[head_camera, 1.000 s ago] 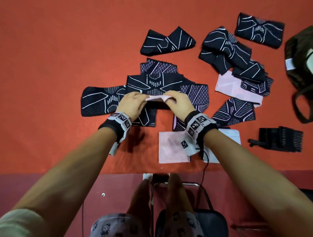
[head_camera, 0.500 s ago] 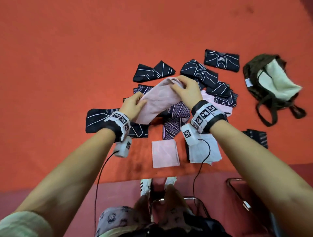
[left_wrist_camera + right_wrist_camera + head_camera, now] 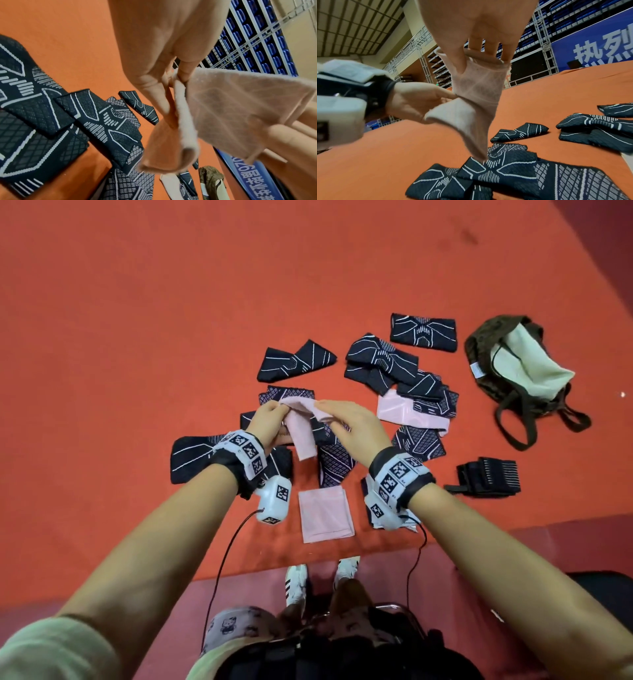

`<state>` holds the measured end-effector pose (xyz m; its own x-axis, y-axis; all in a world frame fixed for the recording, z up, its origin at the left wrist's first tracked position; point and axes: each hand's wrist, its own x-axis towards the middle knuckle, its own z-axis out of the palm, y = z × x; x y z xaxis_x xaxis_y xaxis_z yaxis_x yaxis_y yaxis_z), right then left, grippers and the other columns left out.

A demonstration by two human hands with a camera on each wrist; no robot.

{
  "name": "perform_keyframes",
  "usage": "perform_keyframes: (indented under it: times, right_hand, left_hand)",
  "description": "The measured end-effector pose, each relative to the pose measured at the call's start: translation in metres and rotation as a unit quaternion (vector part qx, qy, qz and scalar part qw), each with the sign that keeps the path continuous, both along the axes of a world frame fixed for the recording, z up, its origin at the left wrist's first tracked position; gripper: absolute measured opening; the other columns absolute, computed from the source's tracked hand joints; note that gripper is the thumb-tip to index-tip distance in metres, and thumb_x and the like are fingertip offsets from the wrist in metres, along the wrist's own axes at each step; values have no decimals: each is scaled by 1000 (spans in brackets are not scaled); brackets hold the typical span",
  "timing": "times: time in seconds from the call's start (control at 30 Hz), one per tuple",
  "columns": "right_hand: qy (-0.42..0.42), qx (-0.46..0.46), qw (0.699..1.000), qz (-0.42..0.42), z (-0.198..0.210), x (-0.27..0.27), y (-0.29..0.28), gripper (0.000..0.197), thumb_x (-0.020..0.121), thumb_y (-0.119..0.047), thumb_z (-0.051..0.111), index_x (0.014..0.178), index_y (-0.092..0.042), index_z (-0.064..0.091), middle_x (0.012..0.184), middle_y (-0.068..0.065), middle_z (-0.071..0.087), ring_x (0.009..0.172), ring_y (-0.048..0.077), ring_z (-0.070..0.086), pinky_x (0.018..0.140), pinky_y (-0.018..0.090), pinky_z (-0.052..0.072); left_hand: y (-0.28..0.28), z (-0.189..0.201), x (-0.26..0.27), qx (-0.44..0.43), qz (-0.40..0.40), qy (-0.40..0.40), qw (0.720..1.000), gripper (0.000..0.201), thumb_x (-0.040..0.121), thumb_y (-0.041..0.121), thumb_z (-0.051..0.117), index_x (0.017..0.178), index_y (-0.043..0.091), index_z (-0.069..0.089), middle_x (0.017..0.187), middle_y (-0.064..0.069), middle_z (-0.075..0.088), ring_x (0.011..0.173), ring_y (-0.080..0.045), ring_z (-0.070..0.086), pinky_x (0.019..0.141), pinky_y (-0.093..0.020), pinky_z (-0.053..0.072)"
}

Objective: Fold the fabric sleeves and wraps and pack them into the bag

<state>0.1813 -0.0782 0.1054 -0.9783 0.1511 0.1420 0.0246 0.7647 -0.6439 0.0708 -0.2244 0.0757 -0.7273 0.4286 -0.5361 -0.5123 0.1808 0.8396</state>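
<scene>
We hold a pink sleeve (image 3: pixel 301 429) lifted above the orange desk (image 3: pixel 137 337). Our left hand (image 3: pixel 269 422) pinches one edge in its grip; our right hand (image 3: pixel 356 429) has fingers (image 3: pixel 489 50) slipped into the sleeve's open end, grasping it. Dark patterned sleeves (image 3: pixel 380 361) lie scattered beneath. The brown bag (image 3: pixel 479 350) lies open at far right, well apart.

Right wrist unit (image 3: pixel 383 505) hides most of folded white cloth; banner (image 3: pixel 599 50) text cut off by edge.
</scene>
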Motion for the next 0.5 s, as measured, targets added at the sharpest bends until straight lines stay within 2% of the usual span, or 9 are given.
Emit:
perform_keyframes:
  times: [0.1, 0.17, 0.23, 0.33, 0.37, 0.43, 0.5]
  right_hand:
    - [0, 28, 999, 29, -9, 4, -1, 42, 83, -1, 52, 122, -13, 63, 129, 9, 60, 122, 28, 54, 105, 43, 39]
    - [-19, 53, 997, 51, -11, 4, 3, 43, 86, -4, 49, 125, -16, 61, 135, 8, 56, 128, 29, 47, 108, 45, 34]
    - [-53, 74, 993, 79, -9, 4, 6, 43, 89, -5, 47, 128, -20, 58, 139, 5, 52, 134, 29, 39, 110, 45, 27]
    - [-108, 73, 985, 114, -6, 2, 8, 52, 87, 1, 43, 133, -21, 53, 146, 3, 43, 142, 28, 26, 116, 42, 17]
    - [-133, 41, 983, 120, -4, 2, 8, 56, 85, 6, 41, 134, -19, 52, 148, 4, 39, 143, 26, 22, 118, 36, 13]
    - [-169, -67, 979, 86, 2, 2, 9, 60, 81, 13, 37, 133, -12, 52, 149, 5, 37, 143, 20, 21, 116, 24, 8]
    - [-153, -163, 975, -11, 8, 0, 13, 54, 84, 11, 37, 133, -9, 52, 144, 6, 43, 136, 16, 33, 113, 21, 17]
  left_hand:
    - [5, 7, 2, 56, 22, -47, 997, 19, 97, 9, 34, 95, 11, 53, 85, -6, 61, 65, -15, 67, 55, -27, 57]
    - [7, 11, 3, 94, 34, -77, 992, 26, 97, 9, 31, 107, 7, 55, 83, -6, 67, 66, -17, 70, 59, -29, 58]
    - [7, 15, 4, 112, 31, -97, 988, 30, 99, 18, 32, 114, 7, 56, 80, -6, 71, 67, -18, 70, 60, -28, 57]
    - [8, 20, 9, 102, -17, -74, 992, 35, 99, 40, 38, 108, 14, 60, 84, -3, 71, 73, -16, 70, 65, -30, 58]
    - [9, 19, 11, 90, -35, -49, 994, 31, 98, 38, 43, 111, 14, 59, 87, -2, 70, 74, -14, 69, 65, -29, 57]
    - [10, 15, 14, 68, -42, 0, 997, 25, 96, 18, 51, 119, 9, 55, 92, -3, 67, 77, -16, 66, 61, -27, 56]
    - [10, 10, 13, 54, -31, 18, 998, 32, 92, 4, 52, 124, 4, 53, 97, -6, 65, 81, -19, 64, 65, -28, 57]
